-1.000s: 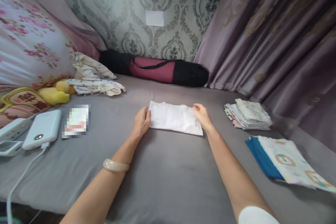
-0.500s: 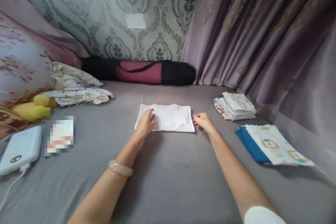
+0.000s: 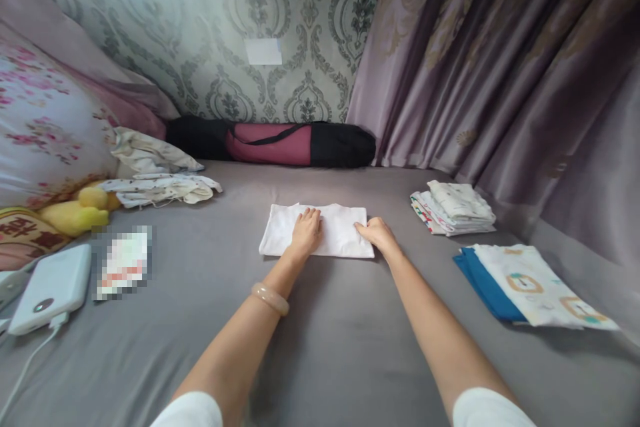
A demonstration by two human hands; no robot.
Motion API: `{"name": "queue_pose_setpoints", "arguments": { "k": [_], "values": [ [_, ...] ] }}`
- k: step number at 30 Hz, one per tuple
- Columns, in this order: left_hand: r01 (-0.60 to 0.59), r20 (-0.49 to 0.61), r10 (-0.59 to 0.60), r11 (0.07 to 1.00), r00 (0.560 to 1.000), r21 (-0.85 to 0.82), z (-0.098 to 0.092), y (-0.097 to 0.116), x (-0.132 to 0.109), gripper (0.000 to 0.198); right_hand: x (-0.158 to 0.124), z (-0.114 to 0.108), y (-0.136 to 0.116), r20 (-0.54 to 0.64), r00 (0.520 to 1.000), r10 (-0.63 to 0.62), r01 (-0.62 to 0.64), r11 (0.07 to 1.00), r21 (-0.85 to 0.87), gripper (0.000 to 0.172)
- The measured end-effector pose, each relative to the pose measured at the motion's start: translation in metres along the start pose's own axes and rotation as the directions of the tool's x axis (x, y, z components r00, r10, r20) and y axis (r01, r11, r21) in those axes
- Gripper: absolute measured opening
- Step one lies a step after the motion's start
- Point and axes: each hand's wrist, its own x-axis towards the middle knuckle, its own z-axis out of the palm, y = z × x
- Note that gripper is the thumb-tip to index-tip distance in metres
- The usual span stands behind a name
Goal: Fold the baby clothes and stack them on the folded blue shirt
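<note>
A folded white cloth [image 3: 334, 230] lies flat on the grey bed sheet [image 3: 325, 333] in the middle of the view. My left hand [image 3: 305, 231] rests flat on the cloth near its centre, fingers stretched out. My right hand [image 3: 376, 234] sits at the cloth's right edge, its fingers curled on the edge of the fabric. A pale bangle [image 3: 270, 298] circles my left wrist.
Folded patterned cloths [image 3: 454, 207] and a blue and printed cloth [image 3: 530, 284] lie to the right by the curtain [image 3: 500, 67]. A red and black bag [image 3: 273, 143] lies along the wall. At left are loose clothes [image 3: 160, 188], a yellow plush toy [image 3: 75, 213], a power bank [image 3: 47, 287] and a pillow [image 3: 45, 127].
My left hand slid from the cloth's left edge to its middle. My right hand moved from beside the right edge onto it. The view shifted slightly.
</note>
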Motion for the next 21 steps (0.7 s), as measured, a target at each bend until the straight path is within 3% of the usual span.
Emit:
{"name": "queue_pose_setpoints", "arguments": {
  "k": [7,10,14,19,21],
  "values": [
    [0.054,0.05,-0.062,0.989,0.997,0.137,0.004,0.01,-0.001,0.05,-0.004,0.005,-0.005,-0.105,0.993,-0.053,0.069,0.986,0.155,0.031],
    [0.065,0.079,-0.079,0.985,0.994,0.158,0.005,0.013,-0.001,0.057,-0.004,0.004,-0.006,-0.143,0.99,-0.018,0.071,0.925,0.373,0.026],
    [0.082,0.112,-0.102,0.982,0.988,0.168,0.002,0.015,-0.001,0.058,-0.009,-0.002,-0.013,-0.039,0.999,0.024,0.015,0.645,0.764,0.017],
    [0.105,0.125,-0.127,0.98,0.984,0.169,-0.001,0.018,0.0,0.057,-0.023,-0.016,-0.029,0.132,0.991,-0.016,-0.12,0.31,0.943,0.004],
    [0.108,0.123,-0.129,0.98,0.984,0.165,-0.001,0.018,0.0,0.057,-0.028,-0.022,-0.037,0.172,0.985,-0.032,-0.161,0.216,0.963,0.003]
  ]
}}
